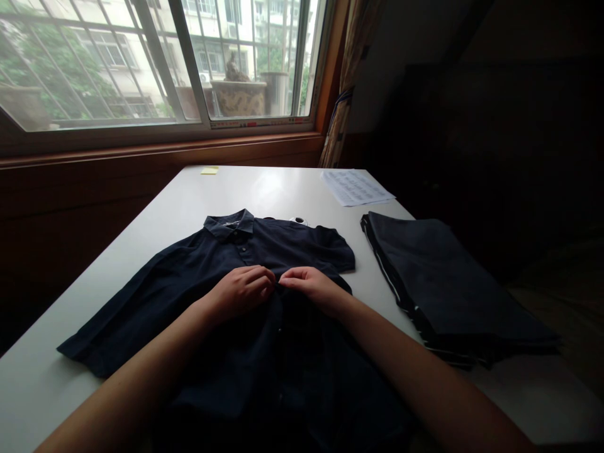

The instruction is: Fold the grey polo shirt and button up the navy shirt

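Observation:
A dark navy short-sleeved shirt (202, 270) lies front up, its collar (229, 224) toward the window and its sleeves spread. At the middle of its front placket, my left hand (245, 286) and my right hand (311, 286) meet, fingertips almost touching. Both pinch the shirt's cloth there, lifting it a little. Any button between the fingers is hidden. Above the hands the placket looks closed, with small buttons near the collar; below them a few pale button dots show in the dark cloth.
The shirt rests on a white table (155, 207). To the right is a stack of folded dark cloth (438, 277). Printed papers (357, 187) and a yellow sticky note (209, 170) lie at the far edge. A small white round item (299, 221) sits behind the shirt's shoulder. Beyond is a window (189, 69).

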`<act>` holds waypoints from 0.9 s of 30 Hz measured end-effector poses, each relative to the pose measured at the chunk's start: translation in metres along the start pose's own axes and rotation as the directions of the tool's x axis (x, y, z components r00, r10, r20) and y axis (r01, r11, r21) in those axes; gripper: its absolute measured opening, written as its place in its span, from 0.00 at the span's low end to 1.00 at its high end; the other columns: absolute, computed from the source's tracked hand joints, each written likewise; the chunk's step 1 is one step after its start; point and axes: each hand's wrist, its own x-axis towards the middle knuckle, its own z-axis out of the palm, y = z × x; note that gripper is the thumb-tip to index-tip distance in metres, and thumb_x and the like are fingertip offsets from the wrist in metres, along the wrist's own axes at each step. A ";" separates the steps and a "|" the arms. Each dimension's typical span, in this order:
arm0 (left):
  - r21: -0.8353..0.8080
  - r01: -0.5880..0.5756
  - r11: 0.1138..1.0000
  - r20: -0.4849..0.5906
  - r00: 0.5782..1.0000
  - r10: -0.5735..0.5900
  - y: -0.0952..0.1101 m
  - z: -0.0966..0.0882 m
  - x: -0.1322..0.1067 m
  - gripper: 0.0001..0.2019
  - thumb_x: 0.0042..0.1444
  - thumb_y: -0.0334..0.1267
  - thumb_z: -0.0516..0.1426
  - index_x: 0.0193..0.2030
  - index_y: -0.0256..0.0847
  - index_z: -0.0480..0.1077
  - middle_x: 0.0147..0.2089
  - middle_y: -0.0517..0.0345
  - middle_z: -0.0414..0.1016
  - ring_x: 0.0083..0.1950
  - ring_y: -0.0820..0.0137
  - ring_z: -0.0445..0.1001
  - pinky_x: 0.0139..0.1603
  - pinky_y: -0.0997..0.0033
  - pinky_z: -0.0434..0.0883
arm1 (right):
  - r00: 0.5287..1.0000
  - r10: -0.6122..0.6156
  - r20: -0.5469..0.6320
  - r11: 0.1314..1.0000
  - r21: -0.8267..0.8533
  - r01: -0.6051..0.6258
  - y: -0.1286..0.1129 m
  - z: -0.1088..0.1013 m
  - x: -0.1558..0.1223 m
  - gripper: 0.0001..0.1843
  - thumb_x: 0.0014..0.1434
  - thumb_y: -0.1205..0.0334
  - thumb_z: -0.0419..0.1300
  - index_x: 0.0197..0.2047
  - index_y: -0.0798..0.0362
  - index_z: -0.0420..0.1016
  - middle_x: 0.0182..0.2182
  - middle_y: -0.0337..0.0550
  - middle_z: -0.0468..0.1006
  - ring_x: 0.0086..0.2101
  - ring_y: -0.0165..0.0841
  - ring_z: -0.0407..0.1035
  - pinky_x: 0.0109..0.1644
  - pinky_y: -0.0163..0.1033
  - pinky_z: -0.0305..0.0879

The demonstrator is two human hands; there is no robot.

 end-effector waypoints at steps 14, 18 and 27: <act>-0.142 0.107 0.984 0.116 0.989 -0.091 -0.005 -0.003 -0.002 0.05 0.65 0.33 0.53 0.46 0.40 0.69 0.44 0.52 0.73 0.43 0.68 0.72 0.45 0.68 0.72 | 0.997 -0.070 0.016 0.992 -0.106 0.071 0.005 0.000 0.003 0.16 0.54 0.52 0.66 0.37 0.57 0.81 0.30 0.40 0.77 0.32 0.30 0.67 0.40 0.36 0.60; -0.157 0.145 0.977 0.133 0.983 -0.124 -0.005 -0.001 -0.002 0.05 0.65 0.33 0.53 0.45 0.40 0.69 0.43 0.53 0.72 0.43 0.69 0.72 0.44 0.70 0.72 | 0.996 -0.089 0.018 0.987 -0.131 0.090 0.008 -0.001 0.004 0.16 0.55 0.52 0.65 0.38 0.57 0.81 0.31 0.40 0.78 0.32 0.31 0.68 0.40 0.37 0.61; 0.020 0.060 0.998 0.102 0.993 -0.062 0.003 -0.009 -0.006 0.04 0.64 0.32 0.54 0.43 0.39 0.69 0.40 0.54 0.75 0.39 0.70 0.75 0.39 0.71 0.75 | 0.995 -0.093 0.022 0.989 -0.114 0.094 0.007 0.000 0.003 0.16 0.54 0.52 0.66 0.37 0.57 0.81 0.30 0.39 0.77 0.31 0.30 0.67 0.40 0.36 0.60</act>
